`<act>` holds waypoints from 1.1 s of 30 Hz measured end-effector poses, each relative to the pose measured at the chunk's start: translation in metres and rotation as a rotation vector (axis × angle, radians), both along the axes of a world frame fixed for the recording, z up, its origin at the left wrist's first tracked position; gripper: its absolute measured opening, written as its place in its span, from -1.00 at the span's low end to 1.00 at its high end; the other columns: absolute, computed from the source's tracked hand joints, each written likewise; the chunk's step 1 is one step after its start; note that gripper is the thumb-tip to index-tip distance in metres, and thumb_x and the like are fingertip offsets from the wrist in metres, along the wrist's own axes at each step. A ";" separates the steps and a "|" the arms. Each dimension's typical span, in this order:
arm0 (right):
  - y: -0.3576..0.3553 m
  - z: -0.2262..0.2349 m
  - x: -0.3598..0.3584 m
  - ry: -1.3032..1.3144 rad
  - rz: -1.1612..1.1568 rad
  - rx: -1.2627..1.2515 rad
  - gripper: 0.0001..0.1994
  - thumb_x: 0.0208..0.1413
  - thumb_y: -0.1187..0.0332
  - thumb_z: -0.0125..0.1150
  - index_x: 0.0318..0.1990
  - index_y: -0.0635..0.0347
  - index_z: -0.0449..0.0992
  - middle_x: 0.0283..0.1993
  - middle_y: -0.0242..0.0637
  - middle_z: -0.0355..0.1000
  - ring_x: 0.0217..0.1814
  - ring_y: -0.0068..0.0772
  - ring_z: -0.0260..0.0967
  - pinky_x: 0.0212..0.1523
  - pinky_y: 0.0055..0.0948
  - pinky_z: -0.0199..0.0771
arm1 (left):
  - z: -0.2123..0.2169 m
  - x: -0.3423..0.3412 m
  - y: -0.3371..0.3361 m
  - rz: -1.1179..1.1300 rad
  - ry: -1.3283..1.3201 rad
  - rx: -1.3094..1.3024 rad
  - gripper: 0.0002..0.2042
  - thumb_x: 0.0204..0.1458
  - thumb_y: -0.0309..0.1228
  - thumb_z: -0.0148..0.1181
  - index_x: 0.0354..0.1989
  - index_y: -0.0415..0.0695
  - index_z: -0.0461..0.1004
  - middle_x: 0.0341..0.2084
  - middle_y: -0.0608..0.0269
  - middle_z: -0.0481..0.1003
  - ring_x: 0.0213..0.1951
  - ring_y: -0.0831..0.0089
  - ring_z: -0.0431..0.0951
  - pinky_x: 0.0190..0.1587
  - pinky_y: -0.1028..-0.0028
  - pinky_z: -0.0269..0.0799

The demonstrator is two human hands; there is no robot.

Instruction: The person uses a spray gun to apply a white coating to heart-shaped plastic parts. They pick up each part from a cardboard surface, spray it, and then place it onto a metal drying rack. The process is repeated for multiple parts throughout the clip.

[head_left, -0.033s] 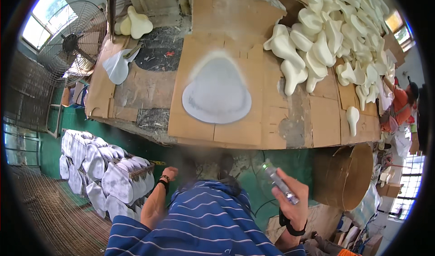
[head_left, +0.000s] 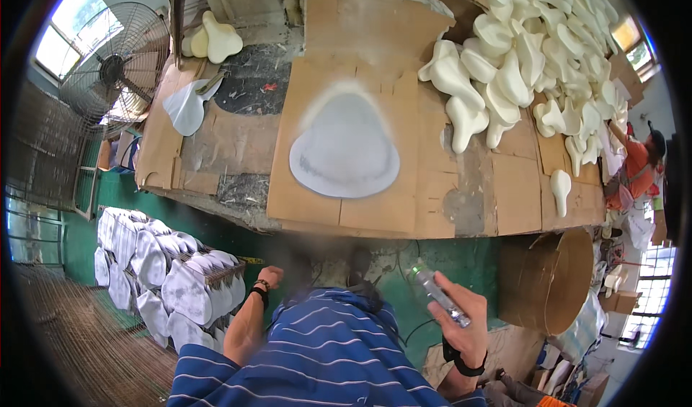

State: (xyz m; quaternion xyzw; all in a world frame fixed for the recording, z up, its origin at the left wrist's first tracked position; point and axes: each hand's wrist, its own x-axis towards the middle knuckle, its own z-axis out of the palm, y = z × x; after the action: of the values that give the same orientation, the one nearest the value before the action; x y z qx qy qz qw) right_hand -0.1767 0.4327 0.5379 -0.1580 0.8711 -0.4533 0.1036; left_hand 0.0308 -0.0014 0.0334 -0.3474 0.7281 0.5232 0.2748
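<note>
My right hand is closed around a silver spray gun with a green ring near its tip, out over the floor at the table's near side. Faint haze hangs about the tip. My left hand is low beside my body, fingers curled in, with nothing visible in it. In front of me a rounded-triangular grey-white sheet lies flat on a cardboard square. A pale, powdery band runs round the sheet's top and spreads onto the cardboard.
Cream foam saddle pads are heaped at the right; one pad lies apart. At the table's left are a smaller sheet and more pads. A fan, a rack of sheets, a cardboard drum and another person surround it.
My right hand and the spray gun have shifted slightly left and down. The left hand and the sheet look the same.
</note>
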 end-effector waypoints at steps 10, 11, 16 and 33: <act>0.001 -0.007 -0.003 0.037 -0.252 -0.041 -0.52 -0.08 0.56 0.34 0.09 0.31 0.47 -0.22 -0.09 0.54 -0.36 -0.38 0.43 -0.28 -0.51 0.40 | 0.021 -0.024 0.015 0.125 -0.154 0.013 -0.72 0.02 -0.52 -0.02 -0.13 -0.16 0.56 -0.25 0.22 0.60 -0.23 0.31 0.61 -0.24 0.28 0.56; 0.003 -0.005 0.000 0.020 -0.235 -0.038 -0.52 -0.09 0.57 0.34 0.09 0.31 0.48 -0.23 -0.09 0.54 -0.36 -0.37 0.43 -0.29 -0.51 0.40 | 0.022 -0.022 0.013 0.078 -0.156 0.027 -0.68 0.01 -0.53 -0.08 -0.09 -0.16 0.54 -0.19 0.18 0.59 -0.21 0.33 0.60 -0.24 0.25 0.55; 0.015 0.009 0.011 -0.050 -0.098 0.061 -0.48 -0.17 0.63 0.33 0.07 0.31 0.49 -0.27 -0.05 0.53 -0.39 -0.32 0.43 -0.30 -0.50 0.40 | 0.034 -0.028 0.021 0.218 -0.156 0.023 -0.80 -0.02 -0.46 0.13 -0.25 -0.10 0.64 -0.41 0.18 0.62 -0.41 0.41 0.62 -0.38 0.40 0.55; 0.000 0.016 0.019 0.023 -0.265 -0.020 -0.52 -0.05 0.52 0.33 0.10 0.37 0.46 -0.35 -0.16 0.48 -0.38 -0.46 0.37 -0.29 -0.55 0.37 | 0.021 -0.040 0.017 -0.077 -0.072 -0.047 -0.72 0.02 -0.48 -0.03 -0.14 -0.14 0.57 -0.28 0.23 0.60 -0.26 0.42 0.60 -0.33 0.34 0.56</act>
State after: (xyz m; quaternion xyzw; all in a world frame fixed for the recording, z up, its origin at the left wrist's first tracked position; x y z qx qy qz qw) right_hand -0.1574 0.4328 0.5542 -0.0475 0.8809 -0.4698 0.0311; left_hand -0.0093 0.0161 0.0546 -0.3438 0.7426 0.4823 0.3126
